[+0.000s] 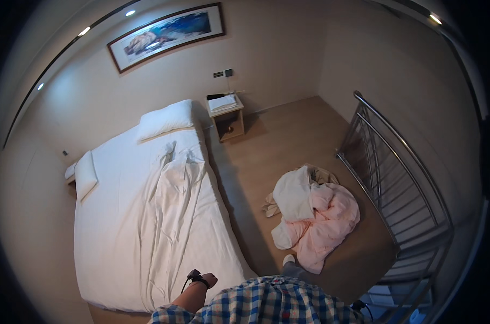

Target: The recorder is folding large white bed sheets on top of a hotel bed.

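Note:
My left hand (209, 279) is over the near right corner of the bed, its fingers curled in with nothing seen in them. A black device with a cable (194, 276) is strapped to that wrist. My right hand is out of view; only a black wrist device (358, 305) shows beside my checked shirt. Before me is a bed covered with a white sheet (107, 235). Along its right half, a loose white cloth (172, 198) lies in long bunched folds. Two white pillows rest at the head end, one at the right (168, 117) and one at the left (86, 176).
On the floor right of the bed lies a heap with a pink quilt (334, 210), a white pillow (293, 194) and beige cloth (330, 175). A nightstand (225, 118) holds folded white cloth (222, 103). A metal railing (407, 146) lines the right side. A framed picture (168, 36) hangs above.

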A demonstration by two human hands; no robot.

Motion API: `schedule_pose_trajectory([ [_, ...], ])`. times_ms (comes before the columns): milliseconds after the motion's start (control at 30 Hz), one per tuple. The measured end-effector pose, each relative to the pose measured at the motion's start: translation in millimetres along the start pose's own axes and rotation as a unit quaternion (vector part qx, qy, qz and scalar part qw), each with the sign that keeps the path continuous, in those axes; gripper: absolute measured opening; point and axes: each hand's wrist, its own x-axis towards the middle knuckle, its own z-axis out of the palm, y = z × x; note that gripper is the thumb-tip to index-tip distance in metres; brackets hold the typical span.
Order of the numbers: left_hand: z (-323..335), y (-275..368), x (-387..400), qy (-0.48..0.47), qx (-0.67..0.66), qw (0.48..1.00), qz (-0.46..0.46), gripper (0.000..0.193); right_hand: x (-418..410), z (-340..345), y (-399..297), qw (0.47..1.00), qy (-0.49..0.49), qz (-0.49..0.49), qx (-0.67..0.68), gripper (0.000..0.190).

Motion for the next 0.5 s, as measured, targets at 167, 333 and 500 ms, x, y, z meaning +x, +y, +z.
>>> schedule_pose_trajectory([
  [167, -16.4, 59.9, -33.1, -0.073, -0.048, 0.996, -0.015, 0.037, 80.4, -97.3, -65.4, 0.993, 0.025, -0.104, -0.057, 0.023],
  [333, -3.3, 68.5, -17.2, -0.17, -0.078, 0.97, -0.155, 0.038, 143.5, -183.6, -170.2, 0.96, 0.015, -0.186, 0.209, 0.023],
  [500, 11.9, 51.7, 22.9, -0.036, -0.159, 0.985, -0.059, 0.042, 205.9, -229.1, -233.4, 0.966, -0.107, -0.204, -0.117, 0.026],
])
